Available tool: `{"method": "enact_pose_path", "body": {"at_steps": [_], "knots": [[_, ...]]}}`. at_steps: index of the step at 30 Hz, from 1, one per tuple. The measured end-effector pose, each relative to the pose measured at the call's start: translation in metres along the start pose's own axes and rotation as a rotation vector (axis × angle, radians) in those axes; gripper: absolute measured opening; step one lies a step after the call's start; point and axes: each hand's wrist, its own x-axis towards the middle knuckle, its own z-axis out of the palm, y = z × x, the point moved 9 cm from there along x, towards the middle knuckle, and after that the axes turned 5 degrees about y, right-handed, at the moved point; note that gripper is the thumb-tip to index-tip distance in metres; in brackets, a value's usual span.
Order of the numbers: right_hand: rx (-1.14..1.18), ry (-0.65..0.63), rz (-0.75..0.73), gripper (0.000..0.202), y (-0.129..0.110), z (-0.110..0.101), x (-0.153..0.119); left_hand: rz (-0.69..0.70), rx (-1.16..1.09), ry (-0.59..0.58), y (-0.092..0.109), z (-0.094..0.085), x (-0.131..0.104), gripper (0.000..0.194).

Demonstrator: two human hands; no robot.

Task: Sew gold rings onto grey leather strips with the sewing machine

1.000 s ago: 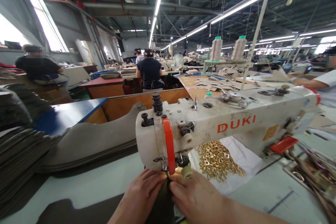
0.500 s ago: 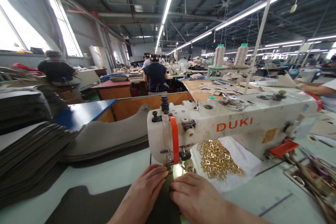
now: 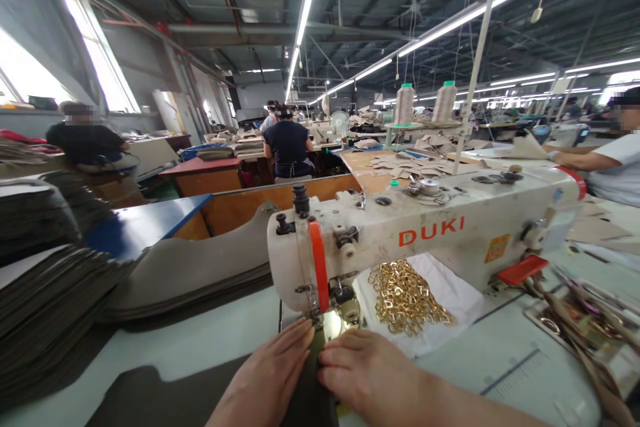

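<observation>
A white sewing machine (image 3: 380, 233) marked DUKI stands over the pale green table, its needle area lit. A dark grey-green fabric panel (image 3: 175, 390) lies flat and runs up to the needle. On the panel's left side rests my left hand (image 3: 273, 370), fingers pressed together, tips just left of the presser foot. My right hand (image 3: 365, 363) has its fingers curled together on the fabric's right edge, close to the foot. The fabric between the hands is partly hidden by them.
Gold metal rings (image 3: 407, 297) lie on white paper (image 3: 465, 293) behind my right hand. Stacked dark panels (image 3: 55, 313) and grey curved pieces (image 3: 200, 267) fill the left. A tray (image 3: 545, 317) with straps sits right. Other people work beyond, one at the far right.
The view has turned slightly right, so the machine and background sit further left. More of the person at the right shows. Both hands keep nearly the same place at the needle.
</observation>
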Motion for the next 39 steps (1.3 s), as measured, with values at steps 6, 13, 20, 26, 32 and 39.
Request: {"method": "enact_pose_path", "body": {"at_steps": [6,13,20,26,32,39], "knots": [[-0.011,-0.028,-0.012,0.007,0.000,-0.004,0.004,0.003,0.018,0.054,-0.004,-0.002,-0.001,0.030],[-0.024,-0.001,0.000,0.010,0.007,0.000,0.005,0.065,0.101,0.057,-0.002,0.002,-0.002,0.031],[-0.038,-0.005,-0.008,0.007,0.008,0.000,0.006,-0.046,-0.050,0.026,-0.012,0.003,0.001,0.035],[-0.025,-0.012,-0.001,0.008,0.006,0.001,0.004,-0.064,-0.045,-0.006,-0.011,0.004,0.002,0.034],[-0.007,-0.014,0.026,0.009,0.008,0.000,0.004,-0.082,-0.048,0.012,-0.011,0.002,0.005,0.030],[-0.020,-0.008,0.000,0.007,0.003,0.004,0.007,-0.151,-0.075,0.087,-0.013,-0.008,-0.003,0.028]]}}
